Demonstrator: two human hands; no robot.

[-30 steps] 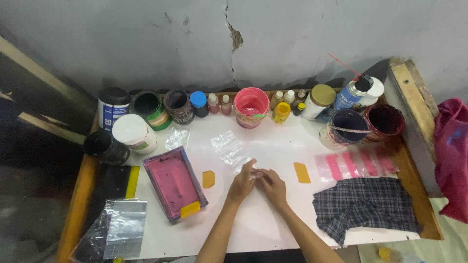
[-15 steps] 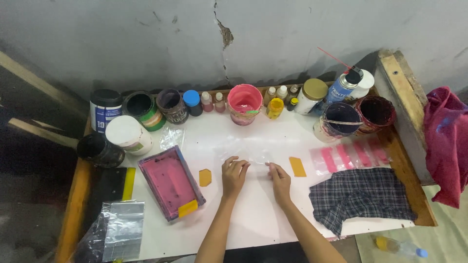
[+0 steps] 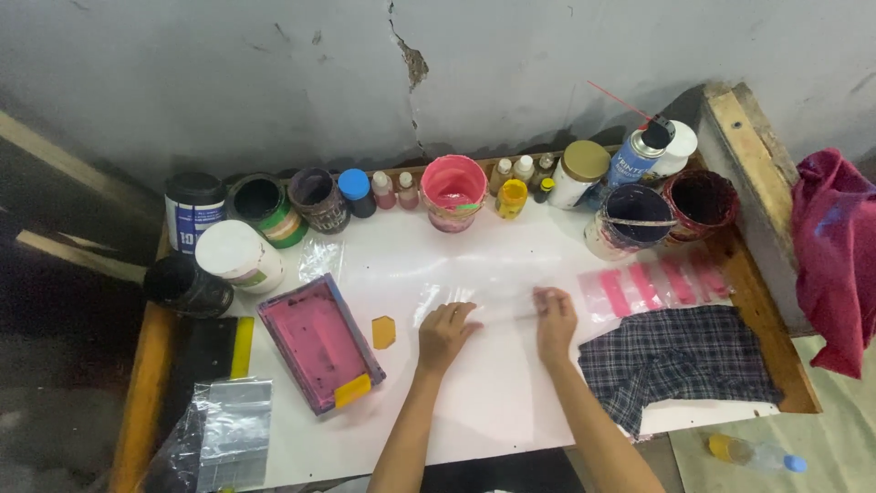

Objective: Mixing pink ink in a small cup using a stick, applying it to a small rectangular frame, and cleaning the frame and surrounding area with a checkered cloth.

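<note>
**Fingers pressing a clear plastic sheet flat on the tabletop**

Fingers of our left hand (image 3: 445, 330) are spreading apart and lying flat on the left end of a clear plastic sheet (image 3: 493, 299), while the fingers of our right hand (image 3: 555, 319) are drawing together in a light pinch on the sheet's right end. We are keeping the sheet stretched between both hands, and it is lying on the white tabletop (image 3: 493, 411) near its middle, just in front of the row of paint pots.

Left of our left hand we are seeing a small orange scraper (image 3: 383, 332), and beyond it a framed printing screen (image 3: 318, 341) smeared with pink ink, lying tilted. Right of our right hand a plaid cloth (image 3: 680, 361) is resting on the tabletop's edge, and above it a clear film with pink stripes (image 3: 652, 285) is lying flat. Along the wall we are looking at a pink bucket (image 3: 453, 190), a blue spray can (image 3: 639, 157), small dropper bottles and several dark paint tubs. A white-lidded jar (image 3: 239, 256) is standing at the left, near a zip bag (image 3: 233, 434) at the front corner
</note>
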